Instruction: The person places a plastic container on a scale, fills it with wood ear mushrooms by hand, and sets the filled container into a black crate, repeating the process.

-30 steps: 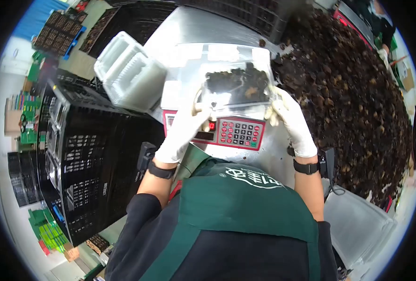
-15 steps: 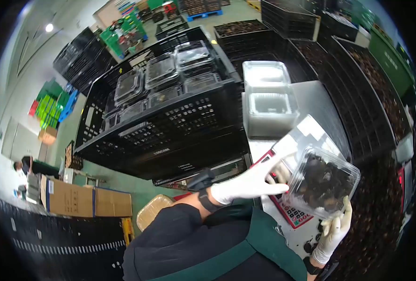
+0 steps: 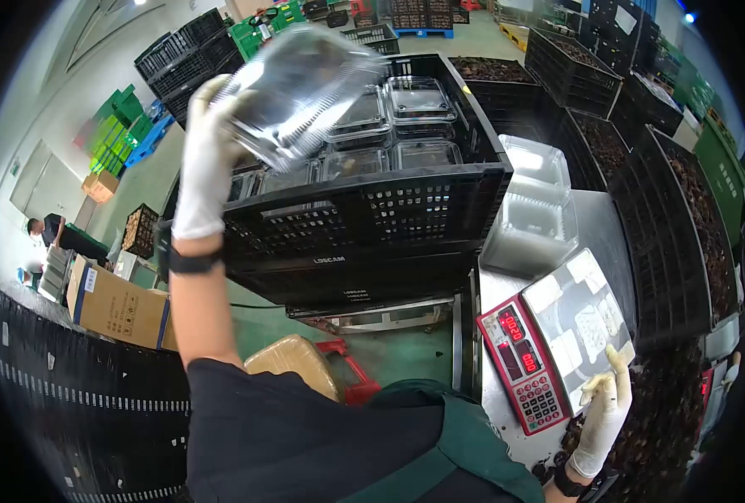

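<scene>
My left hand (image 3: pixel 210 134), in a white glove, grips one end of a clear plastic clamshell box (image 3: pixel 309 88), raised above the left part of a black crate (image 3: pixel 322 201). The box is blurred, and dark contents show faintly through it. Rows of similar closed boxes (image 3: pixel 423 101) lie inside the crate. My gloved right hand (image 3: pixel 604 407) is beside the lower right corner of a red-framed digital scale (image 3: pixel 540 360). Its fingers are partly bent and apart, with nothing seen in them. Red digits glow on the scale, and its plate (image 3: pixel 580 323) bears no box.
Two stacks of clear empty boxes (image 3: pixel 532 230) stand on the metal table (image 3: pixel 607 251) behind the scale. Black bins (image 3: pixel 682 243) of dark pieces line the right side. A cardboard carton (image 3: pixel 121 302) and a tan-topped stool (image 3: pixel 297 365) are at left. Another person (image 3: pixel 49 230) is far left.
The filled box has left the scale area and risen leftward over the crate in my left hand. My right hand has let go of it and stays near the scale. The view has shifted.
</scene>
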Available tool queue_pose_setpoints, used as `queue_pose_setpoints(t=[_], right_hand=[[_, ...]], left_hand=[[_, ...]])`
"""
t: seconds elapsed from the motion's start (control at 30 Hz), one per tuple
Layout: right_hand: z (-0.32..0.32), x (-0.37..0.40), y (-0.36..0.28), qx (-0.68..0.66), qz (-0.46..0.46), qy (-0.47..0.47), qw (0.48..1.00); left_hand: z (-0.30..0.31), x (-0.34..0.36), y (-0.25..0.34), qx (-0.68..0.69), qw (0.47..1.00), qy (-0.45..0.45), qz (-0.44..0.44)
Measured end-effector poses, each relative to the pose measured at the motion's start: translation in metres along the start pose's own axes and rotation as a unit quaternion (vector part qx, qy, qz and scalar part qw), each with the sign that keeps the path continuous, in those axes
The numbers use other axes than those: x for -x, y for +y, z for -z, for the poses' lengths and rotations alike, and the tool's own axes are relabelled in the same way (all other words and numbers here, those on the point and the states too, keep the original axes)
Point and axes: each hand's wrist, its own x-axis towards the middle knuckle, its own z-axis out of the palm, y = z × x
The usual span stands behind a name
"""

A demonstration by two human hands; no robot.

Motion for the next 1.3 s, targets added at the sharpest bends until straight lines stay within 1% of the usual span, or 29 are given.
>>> queue_pose_setpoints(t=[0.07, 0.1, 0.13, 0.17, 0.2, 0.23, 0.27, 0.33, 0.37, 0.4, 0.43, 0.5, 0.53, 0.57, 0.6, 0.67, 0.7, 0.77, 0.8, 0.83, 0.87, 0.9, 0.93, 0.97, 1.07, 1.13, 1.2, 1.27, 1.3], right_hand=[[0.012, 0.002, 0.012, -0.028, -0.026, 0.017, 0.999], [0.015, 0.005, 0.014, -0.030, -0.025, 0.020, 0.999], [0.019, 0.007, 0.018, -0.039, -0.022, 0.023, 0.999], [0.023, 0.009, 0.023, -0.048, -0.020, 0.026, 0.998], [0.026, 0.012, 0.027, -0.056, -0.018, 0.031, 0.998], [0.029, 0.015, 0.030, -0.065, -0.018, 0.030, 0.997], [0.033, 0.017, 0.035, -0.065, -0.030, 0.032, 0.997], [0.041, 0.024, 0.043, -0.065, -0.056, 0.040, 0.995], [0.039, 0.028, 0.037, -0.048, -0.049, 0.029, 0.997], [0.040, 0.030, 0.034, -0.029, -0.067, 0.021, 0.997], [0.029, 0.033, 0.020, -0.014, -0.084, 0.033, 0.996], [0.008, 0.044, -0.022, 0.039, -0.061, 0.003, 0.997], [0.002, 0.049, -0.033, 0.139, 0.057, -0.022, 0.988], [-0.009, 0.052, -0.054, 0.192, 0.164, -0.037, 0.967], [-0.017, 0.054, -0.069, 0.243, 0.243, -0.054, 0.938], [-0.026, 0.060, -0.082, 0.299, 0.312, -0.083, 0.898], [-0.029, 0.062, -0.083, 0.313, 0.329, -0.089, 0.887], [-0.023, 0.071, -0.078, 0.327, 0.338, -0.088, 0.878], [-0.020, 0.076, -0.073, 0.330, 0.332, -0.081, 0.880], [-0.017, 0.084, -0.068, 0.332, 0.322, -0.070, 0.884], [-0.011, 0.093, -0.061, 0.335, 0.314, -0.056, 0.886], [-0.006, 0.101, -0.058, 0.334, 0.305, -0.041, 0.891], [-0.004, 0.101, -0.055, 0.334, 0.300, -0.030, 0.893], [0.010, 0.113, -0.052, 0.324, 0.288, 0.003, 0.901], [0.029, 0.135, -0.050, 0.302, 0.273, 0.072, 0.911], [0.047, 0.153, -0.047, 0.275, 0.258, 0.147, 0.915], [0.073, 0.181, -0.037, 0.248, 0.216, 0.274, 0.904], [0.105, 0.212, -0.009, 0.235, 0.112, 0.447, 0.856], [0.119, 0.228, 0.016, 0.248, 0.032, 0.521, 0.816]], left_hand=[[0.071, -0.055, -0.023, -0.121, 0.990, 0.065, 0.016], [0.111, -0.088, -0.044, -0.147, 0.984, 0.089, 0.042], [0.146, -0.112, -0.066, -0.162, 0.980, 0.090, 0.068], [0.160, -0.117, -0.073, -0.177, 0.976, 0.075, 0.106], [0.220, -0.162, -0.122, -0.114, 0.967, 0.044, 0.223], [0.214, -0.163, -0.125, -0.243, 0.950, 0.033, 0.191], [0.204, -0.156, -0.126, -0.367, 0.917, 0.022, 0.155], [0.173, -0.138, -0.126, -0.591, 0.804, -0.006, 0.067], [0.142, -0.133, -0.119, -0.595, 0.801, -0.008, -0.069], [0.095, -0.116, -0.099, -0.534, 0.825, -0.020, -0.183], [0.039, -0.091, -0.073, -0.468, 0.836, -0.065, -0.279], [-0.078, -0.002, -0.021, -0.358, 0.875, -0.144, -0.292], [-0.122, 0.040, -0.016, -0.312, 0.870, -0.199, -0.325], [-0.155, 0.078, -0.019, -0.312, 0.833, -0.263, -0.374], [-0.185, 0.109, -0.022, -0.323, 0.777, -0.328, -0.429], [-0.238, 0.157, -0.053, -0.271, 0.768, -0.396, -0.424], [-0.260, 0.164, -0.073, -0.271, 0.765, -0.425, -0.400], [-0.295, 0.170, -0.119, -0.321, 0.752, -0.444, -0.365], [-0.311, 0.164, -0.139, -0.306, 0.755, -0.476, -0.332], [-0.320, 0.153, -0.157, -0.414, 0.710, -0.500, -0.272], [-0.324, 0.142, -0.185, -0.451, 0.690, -0.496, -0.273], [-0.325, 0.124, -0.214, -0.387, 0.708, -0.499, -0.317], [-0.329, 0.123, -0.207, -0.420, 0.685, -0.492, -0.335], [-0.337, 0.108, -0.216, -0.458, 0.670, -0.495, -0.308], [-0.337, 0.109, -0.203, -0.449, 0.714, -0.460, -0.279], [-0.338, 0.101, -0.195, -0.462, 0.708, -0.435, -0.309], [-0.340, 0.105, -0.183, -0.463, 0.709, -0.434, -0.308], [-0.342, 0.076, -0.197, -0.418, 0.710, -0.513, -0.242], [-0.341, 0.067, -0.201, -0.396, 0.754, -0.467, -0.236]])
